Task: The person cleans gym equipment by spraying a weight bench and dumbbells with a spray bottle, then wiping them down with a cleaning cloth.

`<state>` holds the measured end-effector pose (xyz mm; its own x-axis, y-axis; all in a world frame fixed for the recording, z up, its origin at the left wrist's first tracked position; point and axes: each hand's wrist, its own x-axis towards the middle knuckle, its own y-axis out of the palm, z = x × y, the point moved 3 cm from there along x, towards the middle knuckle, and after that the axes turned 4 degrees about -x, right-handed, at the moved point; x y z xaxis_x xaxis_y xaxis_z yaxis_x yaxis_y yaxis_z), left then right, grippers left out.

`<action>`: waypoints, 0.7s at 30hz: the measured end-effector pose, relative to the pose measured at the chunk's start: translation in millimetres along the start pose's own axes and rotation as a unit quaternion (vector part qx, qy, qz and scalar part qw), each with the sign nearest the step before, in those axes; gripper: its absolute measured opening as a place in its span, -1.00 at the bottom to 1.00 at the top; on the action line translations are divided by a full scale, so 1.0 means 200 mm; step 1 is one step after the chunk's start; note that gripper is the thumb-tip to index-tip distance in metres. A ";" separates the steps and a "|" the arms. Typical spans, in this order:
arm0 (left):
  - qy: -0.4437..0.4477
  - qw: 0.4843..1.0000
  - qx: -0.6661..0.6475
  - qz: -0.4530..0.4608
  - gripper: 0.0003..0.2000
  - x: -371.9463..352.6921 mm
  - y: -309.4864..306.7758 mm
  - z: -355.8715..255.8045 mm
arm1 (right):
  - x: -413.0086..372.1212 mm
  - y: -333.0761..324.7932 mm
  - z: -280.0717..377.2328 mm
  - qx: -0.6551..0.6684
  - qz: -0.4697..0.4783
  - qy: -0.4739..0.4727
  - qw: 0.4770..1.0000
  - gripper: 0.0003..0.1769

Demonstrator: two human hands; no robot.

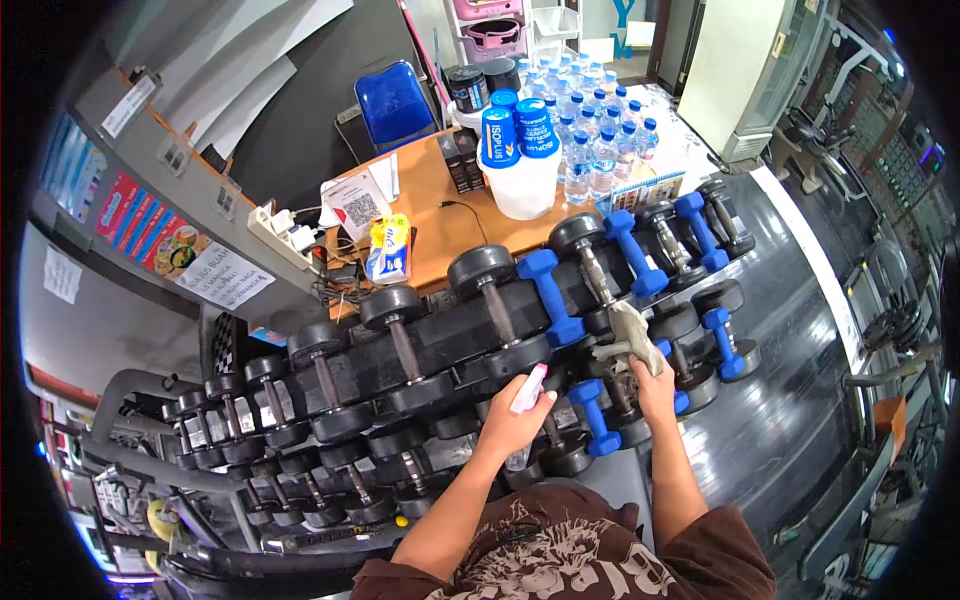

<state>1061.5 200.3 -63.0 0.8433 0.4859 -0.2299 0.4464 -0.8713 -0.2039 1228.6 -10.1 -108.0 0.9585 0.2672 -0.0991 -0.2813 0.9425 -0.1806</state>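
Note:
My left hand [513, 418] is closed around a spray bottle with a pink-and-white head [530, 388]; part of its clear body shows below the hand. In my right hand [655, 390] is a greyish cloth [630, 328], gripped at its lower end. The cloth lies against the near end of a black dumbbell [592, 270] on the upper tier and hides part of it. Just left of the cloth sits a blue dumbbell [551, 297]. Another blue dumbbell [595, 417] rests on the lower tier between my hands.
Black dumbbells [405, 350] fill a two-tier rack. Behind it, a wooden desk [440, 225] holds water bottles [603, 160], a white tub [525, 190] with blue cans, and a yellow packet [388, 248]. A blue chair [397, 103] stands beyond. Dark shiny floor [770, 400] extends right.

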 end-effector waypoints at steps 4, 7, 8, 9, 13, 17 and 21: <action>0.010 1.000 0.006 0.015 -0.78 -0.05 -0.07 0.06 | 0.08 -0.01 -0.05 -0.034 -0.068 -0.036 0.996 -0.60; -0.025 1.000 -0.009 0.008 -0.78 -0.11 -0.12 0.02 | 0.29 0.02 -0.05 -0.120 -0.110 -0.094 0.982 -0.59; -0.034 0.999 -0.026 0.009 -0.79 -0.12 -0.12 0.01 | 0.35 0.04 -0.03 -0.181 -0.117 -0.111 0.970 -0.62; -0.042 0.998 -0.043 0.010 -0.80 -0.14 -0.13 0.01 | 0.38 0.09 0.00 -0.202 -0.098 -0.077 0.972 -0.55; -0.049 0.996 -0.077 0.011 -0.83 -0.18 -0.14 0.03 | 0.26 0.26 0.05 -0.374 -0.100 -0.145 0.911 -0.47; -0.052 0.994 -0.100 0.002 -0.83 -0.24 -0.17 0.10 | 0.05 0.31 0.14 -0.512 0.135 -0.077 0.845 -0.48; -0.060 0.993 -0.101 -0.019 -0.84 -0.31 -0.22 0.15 | 0.13 0.39 0.00 -0.296 0.002 -0.089 0.951 -0.46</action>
<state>982.0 210.2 -68.1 0.7876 0.5135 -0.3406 0.5392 -0.8419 -0.0222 1232.1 71.4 -125.4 0.9353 0.3493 0.0575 -0.2097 0.6775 -0.7050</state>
